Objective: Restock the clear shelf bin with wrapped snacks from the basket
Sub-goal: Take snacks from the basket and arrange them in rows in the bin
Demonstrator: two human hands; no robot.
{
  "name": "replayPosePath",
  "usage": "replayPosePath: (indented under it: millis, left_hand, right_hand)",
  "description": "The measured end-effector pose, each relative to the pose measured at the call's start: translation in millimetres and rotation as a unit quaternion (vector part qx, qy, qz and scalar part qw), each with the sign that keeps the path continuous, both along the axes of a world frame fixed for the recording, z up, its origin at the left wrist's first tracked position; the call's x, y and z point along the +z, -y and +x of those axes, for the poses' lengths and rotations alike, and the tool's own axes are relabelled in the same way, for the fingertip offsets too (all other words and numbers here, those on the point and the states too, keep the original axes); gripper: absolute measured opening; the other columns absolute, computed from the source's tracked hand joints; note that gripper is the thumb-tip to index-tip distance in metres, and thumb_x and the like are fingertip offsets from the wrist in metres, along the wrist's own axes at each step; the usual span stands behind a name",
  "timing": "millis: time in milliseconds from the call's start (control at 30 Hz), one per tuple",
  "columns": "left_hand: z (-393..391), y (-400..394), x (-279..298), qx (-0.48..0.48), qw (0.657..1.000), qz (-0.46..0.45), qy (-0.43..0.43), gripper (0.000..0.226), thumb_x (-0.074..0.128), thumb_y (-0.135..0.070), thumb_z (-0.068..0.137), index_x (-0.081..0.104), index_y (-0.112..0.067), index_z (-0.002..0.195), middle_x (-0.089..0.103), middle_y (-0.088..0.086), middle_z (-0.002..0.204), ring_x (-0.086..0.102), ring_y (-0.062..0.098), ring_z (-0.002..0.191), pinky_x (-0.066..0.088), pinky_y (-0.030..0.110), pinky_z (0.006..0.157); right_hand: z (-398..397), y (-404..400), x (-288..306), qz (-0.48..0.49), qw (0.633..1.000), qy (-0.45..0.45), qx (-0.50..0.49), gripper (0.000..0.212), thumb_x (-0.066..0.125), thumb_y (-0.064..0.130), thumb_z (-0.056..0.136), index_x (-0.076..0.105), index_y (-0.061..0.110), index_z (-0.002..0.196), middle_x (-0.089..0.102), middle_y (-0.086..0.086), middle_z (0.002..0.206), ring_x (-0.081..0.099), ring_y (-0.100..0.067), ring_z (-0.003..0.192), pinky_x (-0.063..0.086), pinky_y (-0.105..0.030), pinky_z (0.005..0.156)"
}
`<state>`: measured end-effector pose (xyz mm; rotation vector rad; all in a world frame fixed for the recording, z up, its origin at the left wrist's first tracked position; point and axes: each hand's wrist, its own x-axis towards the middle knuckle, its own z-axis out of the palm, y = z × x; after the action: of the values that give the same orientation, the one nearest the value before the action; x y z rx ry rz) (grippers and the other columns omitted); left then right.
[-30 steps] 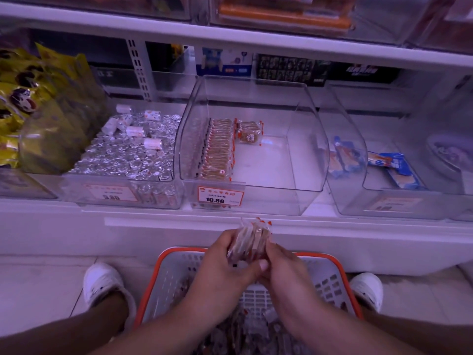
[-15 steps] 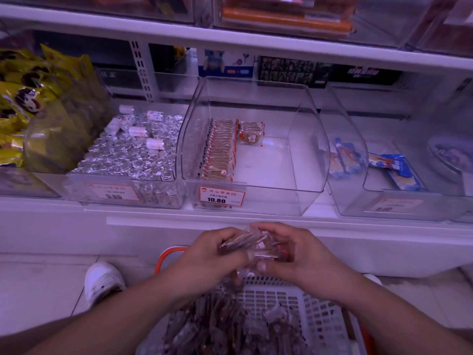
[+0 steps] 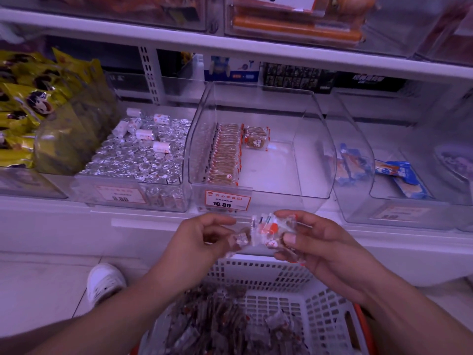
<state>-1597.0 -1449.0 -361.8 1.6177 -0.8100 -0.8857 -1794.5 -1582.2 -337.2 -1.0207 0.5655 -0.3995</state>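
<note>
head view looks down on both my hands above the basket [image 3: 258, 275] of wrapped snacks [image 3: 225, 326]. my left hand [image 3: 204, 239] pinches a small clear-wrapped snack [image 3: 239, 240]; my right hand [image 3: 317, 242] grips a bunch of packets [image 3: 271, 230], thumb pressed on front. these sit just below the clear shelf bin [image 3: 258, 198], where one upright row of snacks [image 3: 225, 155] stands along its left side.

The white shelf [image 3: 153, 221] carries the clear bin [image 3: 312, 149], with a foil-candy bin [image 3: 163, 198] just left of it.
</note>
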Motion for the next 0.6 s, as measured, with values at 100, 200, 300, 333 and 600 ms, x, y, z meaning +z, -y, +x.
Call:
replayPosePath:
  millis: [100, 200, 300, 333, 600]
  left_hand:
    - [-7.9, -1.4, 0.7, 0.020, 0.996, -0.025, -0.080, 0.033, 0.068, 0.008, 0.085, 0.068, -0.008, 0.115, 0.071, 0.017, 0.090, 0.069, 0.019, 0.071, 0.059, 0.033, 0.065]
    - [-9.2, -1.3, -0.7, 0.015, 0.996, -0.027, -0.080, 0.035, 0.069, 0.008, 0.084, 0.071, -0.009, 0.115, 0.073, 0.014, 0.092, 0.067, 0.016, 0.072, 0.053, 0.021, 0.059]
    - [-2.8, -1.1, 4.3, -0.015, 0.997, -0.016, -0.070, 0.025, 0.069, -0.003, 0.087, 0.074, -0.012, 0.110, 0.075, -0.001, 0.077, 0.064, 0.002, 0.064, 0.045, 0.011, 0.056]
    - [-0.2, -1.3, 5.1, -0.024, 0.997, -0.010, -0.068, 0.023, 0.068, -0.011, 0.088, 0.074, -0.015, 0.110, 0.074, -0.004, 0.075, 0.059, 0.001, 0.060, 0.043, 0.011, 0.056]
    - [-6.3, 2.0, 9.9, -0.051, 0.997, 0.003, -0.056, 0.029, 0.050, -0.035, 0.097, 0.072, -0.023, 0.111, 0.077, -0.004, 0.085, 0.057, 0.007, 0.065, 0.044, 0.023, 0.062]
  right_hand:
    - [7.5, -8.9, -6.7, -0.025, 0.999, -0.009, -0.038, 0.049, 0.075, 0.002, 0.067, 0.065, 0.000, 0.114, 0.070, -0.021, 0.109, 0.070, -0.029, 0.091, 0.059, -0.034, 0.075]
    - [12.9, -14.5, -10.5, -0.075, 0.995, -0.048, -0.051, 0.047, 0.077, 0.007, 0.066, 0.067, 0.002, 0.111, 0.070, -0.018, 0.111, 0.070, -0.029, 0.093, 0.059, -0.041, 0.083]
    - [13.0, -17.3, -10.1, -0.137, 0.986, -0.095, -0.003, 0.047, 0.077, 0.009, 0.070, 0.068, 0.008, 0.116, 0.071, -0.011, 0.117, 0.070, -0.029, 0.097, 0.058, -0.043, 0.086]
    - [12.6, -17.6, -9.7, -0.135, 0.986, -0.102, 0.001, 0.050, 0.077, 0.009, 0.072, 0.066, 0.011, 0.121, 0.070, -0.010, 0.121, 0.070, -0.028, 0.100, 0.058, -0.044, 0.089]
    - [8.9, -28.8, 2.6, -0.263, 0.952, -0.136, 0.082, 0.071, 0.075, -0.001, 0.082, 0.049, 0.032, 0.139, 0.071, -0.001, 0.119, 0.067, -0.020, 0.112, 0.053, -0.041, 0.100]
